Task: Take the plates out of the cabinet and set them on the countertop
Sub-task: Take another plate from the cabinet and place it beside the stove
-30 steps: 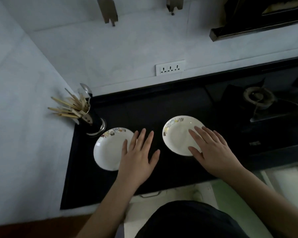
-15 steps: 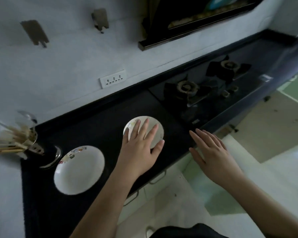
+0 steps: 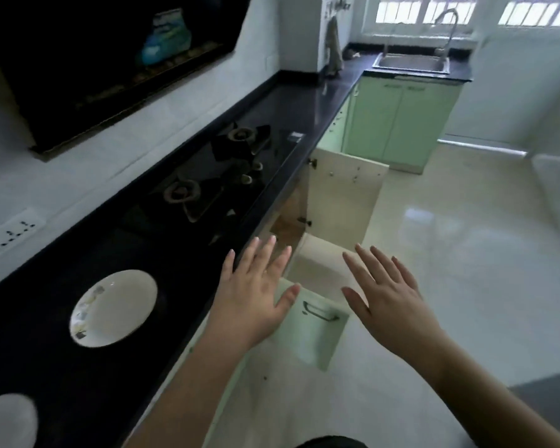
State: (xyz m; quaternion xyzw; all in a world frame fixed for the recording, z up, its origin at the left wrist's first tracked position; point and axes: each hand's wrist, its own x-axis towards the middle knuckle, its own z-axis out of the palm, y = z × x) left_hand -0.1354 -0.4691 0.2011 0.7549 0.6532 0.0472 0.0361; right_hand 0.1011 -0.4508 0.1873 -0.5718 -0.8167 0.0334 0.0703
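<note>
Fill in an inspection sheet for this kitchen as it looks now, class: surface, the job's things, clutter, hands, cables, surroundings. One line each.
Surface: black countertop, with a gas hob set into it.
Job's things: two white plates on the countertop, one in full view, one cut off at the lower left edge; the cabinet under the hob has both doors open, and its inside is too dark to tell what is left.
Clutter: nothing seen.
Hands: left hand and right hand both open, fingers spread, holding nothing, in front of the cabinet.
Cables: nothing seen; a wall socket has nothing plugged in.
Surroundings: range hood, sink under a window, pale tiled floor.
</note>
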